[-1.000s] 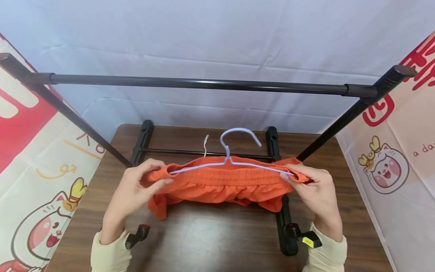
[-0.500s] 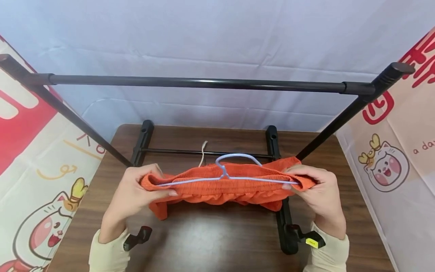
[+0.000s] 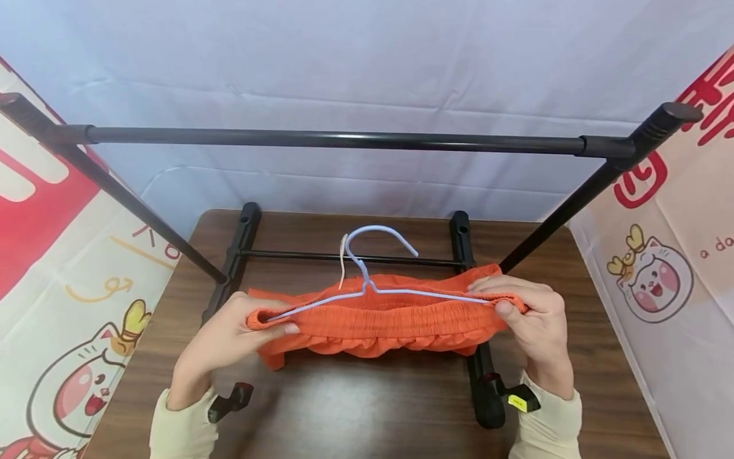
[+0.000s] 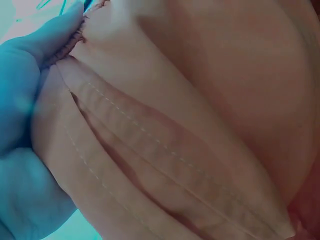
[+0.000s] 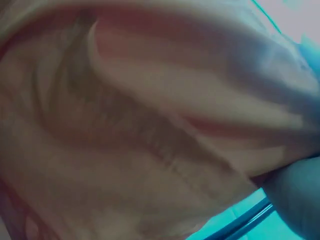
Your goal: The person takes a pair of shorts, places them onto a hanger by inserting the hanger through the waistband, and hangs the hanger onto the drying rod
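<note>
Orange shorts [image 3: 395, 322] with a gathered elastic waistband are stretched between my hands above the table. Inside the waist opening lies a lavender hanger [image 3: 413, 292], its hook standing up and curving to the right. My left hand [image 3: 229, 338] pinches the left end of the waistband, thumb in front, where the hanger's tip runs into the fold. At the other end my right hand [image 3: 536, 325] pinches the waistband close by the hanger's right tip. Cloth [image 4: 165, 125] fills most of the left wrist view, and blurred cloth [image 5: 125, 125] covers most of the right one.
A black rack stands on the brown wooden table [image 3: 355, 408], its top bar [image 3: 332, 138] crossing beyond the shorts. Its slanted posts and feet [image 3: 486, 395] flank the work. A thin white cord [image 3: 342, 261] rises behind the waistband. Printed cloths hang at both sides.
The hanger's hook dipped toward the waistband, then rose again and now sits further left. The right hand's thumb has moved onto the front of the waistband at its right end.
</note>
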The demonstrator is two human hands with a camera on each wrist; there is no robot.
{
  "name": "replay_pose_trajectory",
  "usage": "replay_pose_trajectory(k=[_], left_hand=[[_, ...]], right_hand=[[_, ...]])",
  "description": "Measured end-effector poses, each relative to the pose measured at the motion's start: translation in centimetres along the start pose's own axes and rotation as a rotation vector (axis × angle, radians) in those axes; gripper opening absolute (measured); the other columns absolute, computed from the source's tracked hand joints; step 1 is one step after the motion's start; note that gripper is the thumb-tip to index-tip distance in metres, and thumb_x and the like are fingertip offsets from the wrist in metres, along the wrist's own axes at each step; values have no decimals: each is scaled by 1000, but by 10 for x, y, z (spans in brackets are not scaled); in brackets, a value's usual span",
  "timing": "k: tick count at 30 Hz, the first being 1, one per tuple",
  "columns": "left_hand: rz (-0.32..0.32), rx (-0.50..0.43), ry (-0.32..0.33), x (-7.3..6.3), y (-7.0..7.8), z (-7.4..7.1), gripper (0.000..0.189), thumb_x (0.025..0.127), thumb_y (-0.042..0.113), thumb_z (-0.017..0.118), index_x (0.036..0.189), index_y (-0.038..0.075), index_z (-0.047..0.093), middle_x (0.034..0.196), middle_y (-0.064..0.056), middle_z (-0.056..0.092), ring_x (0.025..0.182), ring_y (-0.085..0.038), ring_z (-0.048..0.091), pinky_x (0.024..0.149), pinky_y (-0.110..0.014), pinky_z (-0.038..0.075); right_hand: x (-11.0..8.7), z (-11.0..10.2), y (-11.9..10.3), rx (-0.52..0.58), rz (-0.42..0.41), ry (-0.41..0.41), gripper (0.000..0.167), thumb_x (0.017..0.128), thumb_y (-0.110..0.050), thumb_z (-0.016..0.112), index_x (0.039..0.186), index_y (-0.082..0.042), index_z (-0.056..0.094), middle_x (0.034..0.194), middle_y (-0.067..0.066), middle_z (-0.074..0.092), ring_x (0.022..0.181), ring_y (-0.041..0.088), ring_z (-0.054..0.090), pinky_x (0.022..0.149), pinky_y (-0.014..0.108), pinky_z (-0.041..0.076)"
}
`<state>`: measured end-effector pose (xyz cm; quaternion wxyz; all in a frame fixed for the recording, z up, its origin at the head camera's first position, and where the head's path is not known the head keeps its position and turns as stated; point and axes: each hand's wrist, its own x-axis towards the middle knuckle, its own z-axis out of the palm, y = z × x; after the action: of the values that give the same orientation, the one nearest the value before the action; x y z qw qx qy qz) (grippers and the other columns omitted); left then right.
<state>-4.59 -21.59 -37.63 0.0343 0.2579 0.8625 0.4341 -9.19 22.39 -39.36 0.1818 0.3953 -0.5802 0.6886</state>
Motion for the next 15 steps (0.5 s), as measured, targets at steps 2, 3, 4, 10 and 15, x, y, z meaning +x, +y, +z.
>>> replay_pose_trajectory(k=[2, 3, 4, 10, 15], left_hand=[[0, -26, 7, -3, -1, -1, 15, 95, 24, 80, 91, 36, 72, 68, 22, 53, 60, 3, 47, 55, -17, 42], [5, -33, 16, -4, -2, -1, 20, 95, 22, 80, 84, 35, 69, 65, 20, 48, 58, 4, 44, 54, -16, 40], [5, -35, 25, -5, -3, -1, 25, 95, 21, 80, 79, 34, 65, 63, 18, 44, 58, 6, 40, 52, -16, 37], [30, -43, 70, -7, -5, 3, 33, 94, 12, 79, 71, 24, 58, 61, 9, 39, 59, 7, 36, 49, -18, 32], [60, -28, 141, -13, -5, -4, 27, 91, 2, 79, 82, 25, 67, 65, 14, 48, 59, 4, 43, 50, -18, 37]], right_hand=[[2, 4, -1, 3, -46, 16, 27, 100, -11, 70, 100, 16, 75, 106, 14, 80, 104, 22, 76, 100, 28, 56], [4, 7, -2, 23, -68, 31, 29, 101, -11, 69, 100, 17, 74, 107, 16, 80, 105, 24, 76, 100, 29, 56], [5, 10, -2, 56, -88, 52, 31, 102, -11, 67, 100, 19, 73, 107, 18, 80, 105, 26, 76, 101, 31, 57], [8, 21, 1, 268, -83, 272, 38, 104, -13, 63, 98, 24, 70, 102, 26, 78, 98, 34, 79, 89, 34, 64], [1, 6, 5, 220, 104, 132, 43, 102, -20, 70, 118, 20, 68, 114, 20, 78, 100, 25, 78, 82, 26, 64]])
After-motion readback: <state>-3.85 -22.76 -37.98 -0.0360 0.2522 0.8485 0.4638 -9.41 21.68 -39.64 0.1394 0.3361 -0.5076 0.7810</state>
